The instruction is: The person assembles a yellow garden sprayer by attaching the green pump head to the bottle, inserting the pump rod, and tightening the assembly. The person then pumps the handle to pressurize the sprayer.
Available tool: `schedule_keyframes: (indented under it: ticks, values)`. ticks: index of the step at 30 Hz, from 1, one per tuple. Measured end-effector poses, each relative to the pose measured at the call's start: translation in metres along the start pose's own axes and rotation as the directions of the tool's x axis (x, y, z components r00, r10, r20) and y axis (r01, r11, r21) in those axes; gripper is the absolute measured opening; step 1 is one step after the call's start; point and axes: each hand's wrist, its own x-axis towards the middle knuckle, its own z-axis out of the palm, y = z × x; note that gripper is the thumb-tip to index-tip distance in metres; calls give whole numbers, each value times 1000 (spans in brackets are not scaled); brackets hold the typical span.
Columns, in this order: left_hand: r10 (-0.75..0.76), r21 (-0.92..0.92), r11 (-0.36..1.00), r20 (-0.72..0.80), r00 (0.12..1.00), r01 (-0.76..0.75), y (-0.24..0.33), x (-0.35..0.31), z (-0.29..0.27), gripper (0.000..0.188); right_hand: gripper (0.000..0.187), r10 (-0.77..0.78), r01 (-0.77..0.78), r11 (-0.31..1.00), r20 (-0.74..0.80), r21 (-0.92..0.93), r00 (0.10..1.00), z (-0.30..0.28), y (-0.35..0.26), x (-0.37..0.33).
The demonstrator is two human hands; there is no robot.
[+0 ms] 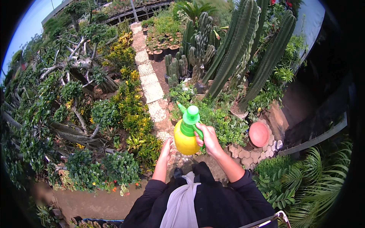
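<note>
A pump sprayer (186, 141) with a round yellow tank and a green top is held upright in front of my body. My right hand (208, 138) wraps its fingers round the green handle. The nozzle points away and to the left, toward the low green bushes (218, 123). My left hand (166, 148) is raised just left of the yellow tank, fingers stretched out and holding nothing. A narrow gap seems to part it from the tank.
A stone-paved path (152, 88) runs away ahead. Yellow-green shrubs (131, 98) and gnarled bonsai-like trees (81, 64) line its left. To the right stand tall cacti (237, 49), a round terracotta dish (259, 133) and palm fronds (319, 178). Potted seedlings (163, 43) sit farther off.
</note>
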Motion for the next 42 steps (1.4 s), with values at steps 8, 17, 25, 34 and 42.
schedule_keyframes:
  ticks: [8,17,25,34,42]
  values:
    - [639,467,267,569,518,-843,117,-70,125,52,34,32,-39,995,-81,-87,996,-22,44,7]
    - [619,153,610,520,589,-777,158,-82,173,15,37,20,-25,999,-127,-43,992,-39,70,-1]
    - [453,476,486,580,677,-733,111,-63,142,18,38,-45,26,991,-147,-131,988,-37,42,-3]
    - [482,220,641,630,609,-735,143,-68,159,14,36,-41,26,992,-112,-127,993,-42,35,-7]
    - [563,109,630,618,549,-769,189,-94,177,21,38,-5,-18,990,-169,-139,986,-44,51,-14]
